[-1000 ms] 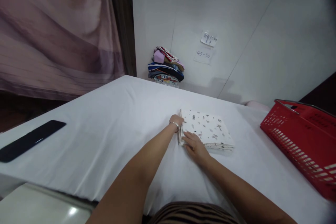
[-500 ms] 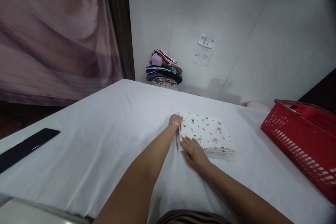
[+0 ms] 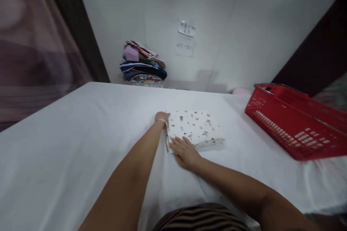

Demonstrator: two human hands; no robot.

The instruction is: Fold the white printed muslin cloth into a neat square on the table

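Note:
A folded white cloth [image 3: 193, 126], printed with small dark and tan plant and animal motifs, lies flat in layers on the white-covered table [image 3: 108, 115]. At its far left corner is my left hand [image 3: 162, 116], closed on the edge, with the thumb side on top and the other fingers mostly hidden. A bracelet circles that wrist. My right hand [image 3: 187, 152] rests palm down on the near left corner, its fingers stretched over the top layer and the thumb by the near edge.
To the right stands a red plastic basket [image 3: 287, 119] with a metal handle. A stack of folded clothes [image 3: 143, 63] sits beyond the table's far edge, against the wall. Two paper notes [image 3: 185, 38] are stuck on that wall. A pinkish curtain [image 3: 35, 50] hangs at the left.
My view has swung to the right, so the cloth and basket sit further left in the picture and the black object at the left is out of sight. Both hands stay at the same cloth corners.

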